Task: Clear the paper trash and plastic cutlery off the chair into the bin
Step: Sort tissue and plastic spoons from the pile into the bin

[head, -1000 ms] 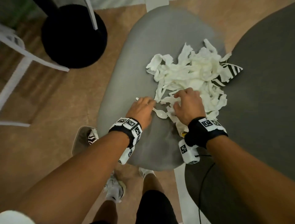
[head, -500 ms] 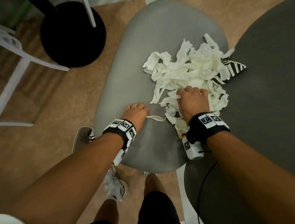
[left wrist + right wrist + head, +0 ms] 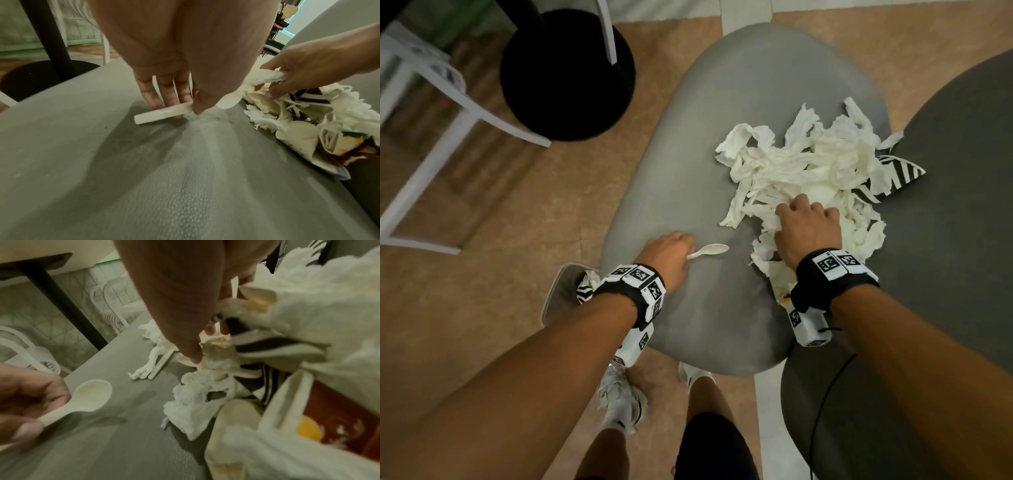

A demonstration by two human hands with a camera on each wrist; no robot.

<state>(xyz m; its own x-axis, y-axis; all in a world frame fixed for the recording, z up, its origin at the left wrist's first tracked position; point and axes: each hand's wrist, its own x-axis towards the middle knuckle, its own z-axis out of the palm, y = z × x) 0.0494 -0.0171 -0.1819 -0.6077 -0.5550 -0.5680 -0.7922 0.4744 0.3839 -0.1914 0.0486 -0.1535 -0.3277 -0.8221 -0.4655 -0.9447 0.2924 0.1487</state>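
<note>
On the grey chair seat (image 3: pixel 722 137) lies a heap of torn white paper (image 3: pixel 808 164) with a black-and-white striped wrapper (image 3: pixel 900 171) at its right edge. My left hand (image 3: pixel 683 251) pinches the handle of a white plastic spoon (image 3: pixel 710 250) near the seat's front left. The left wrist view shows thumb and fingers on that handle (image 3: pixel 164 112). My right hand (image 3: pixel 803 214) is dug into the near side of the heap, fingers curled round a strip of paper (image 3: pixel 267 77). A second white cutlery handle (image 3: pixel 162 363) lies beside the paper.
A taupe container (image 3: pixel 561 294) with striped paper in it stands on the floor by the seat's front left, partly behind my left wrist. A black round table base (image 3: pixel 565 75) and white chair legs (image 3: pixel 431 161) are at the far left. A dark grey seat (image 3: pixel 945 274) adjoins on the right.
My left hand slid back from the heap toward the seat's front left, drawing the spoon with it, and now pinches its handle. My right hand stays in the paper.
</note>
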